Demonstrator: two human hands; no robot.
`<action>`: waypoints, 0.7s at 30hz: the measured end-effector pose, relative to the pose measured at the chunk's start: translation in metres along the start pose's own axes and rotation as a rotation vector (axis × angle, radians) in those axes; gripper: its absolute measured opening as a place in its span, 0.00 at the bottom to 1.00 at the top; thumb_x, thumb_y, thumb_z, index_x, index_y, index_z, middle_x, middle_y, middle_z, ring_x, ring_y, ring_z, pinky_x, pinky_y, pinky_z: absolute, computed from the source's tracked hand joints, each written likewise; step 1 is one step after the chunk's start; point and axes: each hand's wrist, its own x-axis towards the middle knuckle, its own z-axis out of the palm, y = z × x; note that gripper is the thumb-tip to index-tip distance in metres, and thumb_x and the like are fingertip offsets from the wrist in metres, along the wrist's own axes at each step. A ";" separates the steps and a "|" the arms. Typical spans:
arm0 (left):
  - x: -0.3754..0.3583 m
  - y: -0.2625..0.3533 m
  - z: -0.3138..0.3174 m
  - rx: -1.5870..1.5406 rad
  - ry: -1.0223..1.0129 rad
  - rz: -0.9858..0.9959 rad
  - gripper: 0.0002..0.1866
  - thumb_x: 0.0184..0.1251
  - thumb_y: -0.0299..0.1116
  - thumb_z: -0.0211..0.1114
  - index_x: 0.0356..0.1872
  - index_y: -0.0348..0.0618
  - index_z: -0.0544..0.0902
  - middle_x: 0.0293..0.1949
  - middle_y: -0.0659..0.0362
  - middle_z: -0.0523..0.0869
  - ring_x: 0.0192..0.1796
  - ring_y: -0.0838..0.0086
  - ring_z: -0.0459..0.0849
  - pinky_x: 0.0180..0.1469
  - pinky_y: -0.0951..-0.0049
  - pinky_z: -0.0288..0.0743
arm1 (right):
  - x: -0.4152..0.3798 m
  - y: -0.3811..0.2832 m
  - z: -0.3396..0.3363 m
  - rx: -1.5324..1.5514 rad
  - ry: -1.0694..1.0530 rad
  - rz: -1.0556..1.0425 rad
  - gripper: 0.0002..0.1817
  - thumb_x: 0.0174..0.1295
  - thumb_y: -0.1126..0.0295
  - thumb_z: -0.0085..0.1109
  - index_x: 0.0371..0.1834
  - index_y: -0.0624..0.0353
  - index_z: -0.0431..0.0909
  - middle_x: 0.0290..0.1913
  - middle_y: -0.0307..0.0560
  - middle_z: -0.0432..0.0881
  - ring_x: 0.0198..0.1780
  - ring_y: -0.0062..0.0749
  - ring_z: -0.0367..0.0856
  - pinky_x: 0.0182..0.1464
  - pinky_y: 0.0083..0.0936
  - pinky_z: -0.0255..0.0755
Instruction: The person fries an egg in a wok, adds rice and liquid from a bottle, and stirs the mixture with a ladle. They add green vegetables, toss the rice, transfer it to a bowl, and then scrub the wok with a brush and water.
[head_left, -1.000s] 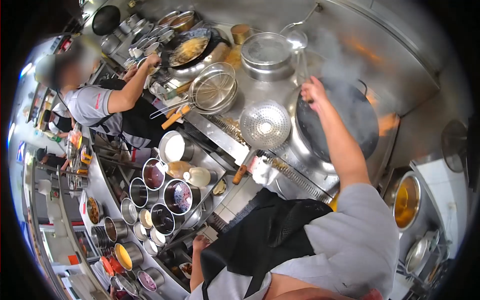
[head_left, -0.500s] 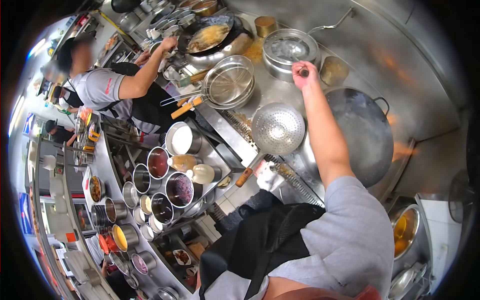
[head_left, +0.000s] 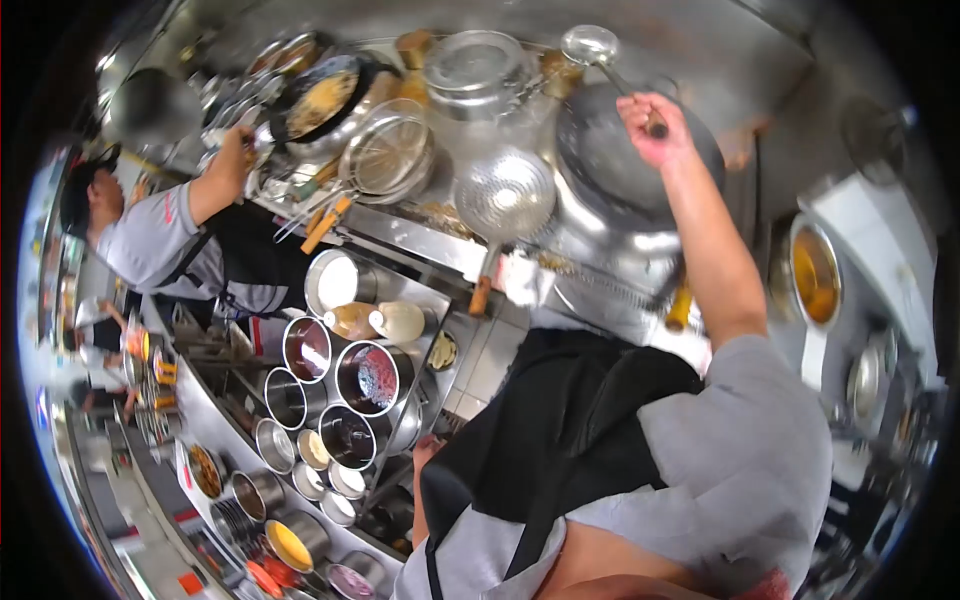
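My right hand [head_left: 655, 130] is closed around the dark handle end of a metal ladle [head_left: 590, 46], held over the far side of a large dark wok [head_left: 610, 160]. Left of the wok stands a round pot [head_left: 474, 68]. A perforated strainer [head_left: 505, 193] with a wooden handle lies between the wok and a wire strainer [head_left: 386, 155]. My left hand [head_left: 428, 450] shows only in part, low beside my apron, near the containers; its fingers are too hidden to read.
A co-worker [head_left: 160, 235] stands at the left by another wok [head_left: 325, 102] with food in it. Sauce pots [head_left: 368, 378] and two bottles [head_left: 398, 321] fill the lower-left counter. A pot of orange liquid [head_left: 815, 275] is at the right.
My view has turned rightward. My right hand has raised the ladle out of the round pot and brought it over to the wok. My left hand has come partly into view.
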 end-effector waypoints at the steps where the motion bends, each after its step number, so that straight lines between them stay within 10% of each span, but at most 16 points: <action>1: 0.010 -0.005 -0.004 0.068 -0.099 -0.075 0.13 0.55 0.35 0.72 0.36 0.36 0.84 0.40 0.50 0.86 0.44 0.58 0.84 0.47 0.62 0.77 | -0.017 -0.004 -0.001 -0.041 0.046 0.004 0.13 0.62 0.79 0.50 0.43 0.81 0.63 0.26 0.42 0.69 0.25 0.22 0.72 0.26 0.17 0.69; 3: 0.024 -0.005 -0.007 0.131 -0.206 -0.123 0.12 0.55 0.35 0.72 0.33 0.37 0.84 0.39 0.50 0.85 0.42 0.56 0.84 0.46 0.60 0.77 | -0.049 -0.008 -0.005 -0.058 0.123 0.027 0.13 0.58 0.81 0.51 0.42 0.80 0.62 0.26 0.44 0.70 0.24 0.24 0.71 0.26 0.17 0.70; 6: 0.027 -0.016 -0.011 -0.898 -0.135 -0.936 0.14 0.67 0.29 0.58 0.54 0.48 0.76 0.38 0.53 0.85 0.39 0.64 0.85 0.26 0.66 0.74 | -0.098 0.001 -0.013 -0.060 0.352 -0.029 0.12 0.56 0.82 0.53 0.39 0.77 0.62 0.26 0.44 0.69 0.23 0.25 0.71 0.25 0.18 0.71; 14: 0.045 0.065 -0.032 -0.694 -0.287 -0.887 0.21 0.70 0.33 0.50 0.63 0.54 0.68 0.42 0.55 0.86 0.35 0.70 0.84 0.28 0.69 0.69 | -0.171 0.000 -0.066 -0.035 0.336 -0.019 0.13 0.54 0.83 0.54 0.40 0.67 0.63 0.27 0.43 0.70 0.22 0.24 0.71 0.22 0.14 0.70; 16: 0.053 0.102 -0.046 -0.609 -0.320 -0.810 0.21 0.70 0.35 0.50 0.63 0.52 0.69 0.42 0.56 0.86 0.35 0.71 0.84 0.30 0.68 0.70 | -0.172 0.005 -0.092 -0.721 0.399 -0.168 0.21 0.56 0.81 0.53 0.54 0.62 0.64 0.29 0.43 0.71 0.22 0.24 0.71 0.21 0.18 0.68; 17: 0.054 0.125 -0.053 -0.533 -0.349 -0.733 0.20 0.70 0.37 0.51 0.63 0.51 0.69 0.42 0.58 0.86 0.34 0.71 0.84 0.32 0.66 0.72 | -0.172 0.008 -0.106 -0.902 0.473 -0.167 0.46 0.55 0.82 0.55 0.77 0.52 0.45 0.27 0.42 0.70 0.20 0.25 0.70 0.18 0.21 0.64; 21: 0.061 0.155 -0.055 -0.517 -0.317 -0.679 0.20 0.71 0.40 0.52 0.61 0.49 0.71 0.42 0.60 0.87 0.35 0.72 0.84 0.33 0.65 0.73 | -0.196 0.027 -0.137 -1.625 0.616 -0.077 0.49 0.56 0.84 0.50 0.79 0.52 0.35 0.31 0.47 0.73 0.20 0.29 0.72 0.20 0.26 0.68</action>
